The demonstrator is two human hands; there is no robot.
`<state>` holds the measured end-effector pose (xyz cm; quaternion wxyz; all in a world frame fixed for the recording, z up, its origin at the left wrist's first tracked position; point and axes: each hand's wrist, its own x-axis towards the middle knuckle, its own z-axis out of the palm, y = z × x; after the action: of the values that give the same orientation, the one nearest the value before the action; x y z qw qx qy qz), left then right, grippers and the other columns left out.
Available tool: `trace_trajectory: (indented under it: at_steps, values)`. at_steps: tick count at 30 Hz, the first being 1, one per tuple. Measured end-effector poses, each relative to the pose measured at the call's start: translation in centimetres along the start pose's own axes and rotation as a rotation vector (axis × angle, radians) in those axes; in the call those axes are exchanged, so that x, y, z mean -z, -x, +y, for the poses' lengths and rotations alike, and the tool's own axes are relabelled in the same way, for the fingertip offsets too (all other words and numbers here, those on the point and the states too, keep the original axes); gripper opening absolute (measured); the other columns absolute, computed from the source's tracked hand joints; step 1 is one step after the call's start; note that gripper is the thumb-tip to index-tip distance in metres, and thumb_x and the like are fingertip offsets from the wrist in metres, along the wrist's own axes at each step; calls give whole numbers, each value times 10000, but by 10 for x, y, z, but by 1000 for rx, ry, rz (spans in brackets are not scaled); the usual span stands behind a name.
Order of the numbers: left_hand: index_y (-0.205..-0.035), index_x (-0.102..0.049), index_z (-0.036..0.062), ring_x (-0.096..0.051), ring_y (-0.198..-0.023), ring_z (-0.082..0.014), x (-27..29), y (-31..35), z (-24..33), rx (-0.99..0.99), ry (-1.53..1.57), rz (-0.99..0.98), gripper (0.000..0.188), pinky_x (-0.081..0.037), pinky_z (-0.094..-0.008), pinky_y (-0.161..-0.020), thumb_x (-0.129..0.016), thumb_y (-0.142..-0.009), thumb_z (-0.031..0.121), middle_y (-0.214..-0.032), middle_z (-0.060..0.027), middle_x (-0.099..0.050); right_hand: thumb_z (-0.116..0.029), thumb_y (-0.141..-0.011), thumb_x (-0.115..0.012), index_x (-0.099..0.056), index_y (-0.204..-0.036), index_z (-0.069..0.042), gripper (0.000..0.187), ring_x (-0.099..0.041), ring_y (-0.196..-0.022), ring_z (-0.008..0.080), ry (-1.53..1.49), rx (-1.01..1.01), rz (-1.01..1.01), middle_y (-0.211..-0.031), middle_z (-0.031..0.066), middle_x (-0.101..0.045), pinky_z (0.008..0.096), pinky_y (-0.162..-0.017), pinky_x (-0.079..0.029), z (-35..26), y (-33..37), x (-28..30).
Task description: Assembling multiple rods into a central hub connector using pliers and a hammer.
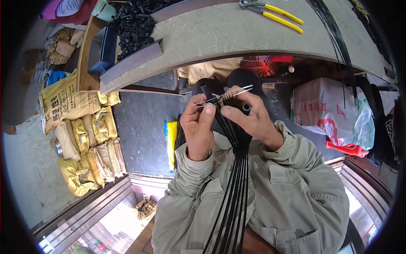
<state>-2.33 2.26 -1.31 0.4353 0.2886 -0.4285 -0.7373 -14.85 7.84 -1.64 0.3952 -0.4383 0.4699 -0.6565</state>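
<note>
My left hand (197, 129) is closed, thumb and fingers pinching a small black fitting and thin black strands at their upper ends. Opposite it, my right hand (259, 119) pinches the same strands, with several thin pale pins (237, 92) sticking out past its fingers. A short black tube (246, 107) with a round open end shows by the right fingers. From between the hands, a bundle of long black strands (234, 188) runs down over my lap and spreads toward the lower edge. What exactly the left fingertips press on is partly hidden.
A workbench (211, 31) ahead carries yellow-handled pliers (281, 17), a heap of small black tubes (134, 29), a dark blue bin (101, 48) and black strands (338, 38) hanging over its edge. Yellow sacks (69, 101) stand left, a large plastic bag (323, 108) right.
</note>
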Motion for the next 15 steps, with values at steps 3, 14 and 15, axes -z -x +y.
trace_trajectory:
  at_steps: [3,14,15]
  values:
    - [-1036,-539,-22,-516,-793,-62,2,4,1,19,20,21,254,-404,-191,-743,-614,-820,91,-914,-33,-587,-131,-810,-607,-586,-910,28,189,-491,-712,90,-36,-106,-15,-803,25,-554,236,-648,-394,-3,5,0]
    - [-1055,-512,-20,-573,-810,-124,-6,9,-6,-122,27,66,230,-454,-238,-745,-522,-890,140,-925,-81,-605,-133,-807,-622,-594,-900,29,189,-506,-715,61,-52,-215,-24,-766,5,-586,212,-643,-417,-12,-1,0]
    - [-1048,-516,-15,-570,-805,-121,-6,9,-8,-118,41,98,221,-451,-240,-740,-509,-898,148,-917,-75,-606,-134,-806,-623,-591,-891,28,185,-496,-709,50,-172,-316,-75,-756,-11,-579,207,-638,-415,-11,-4,2]
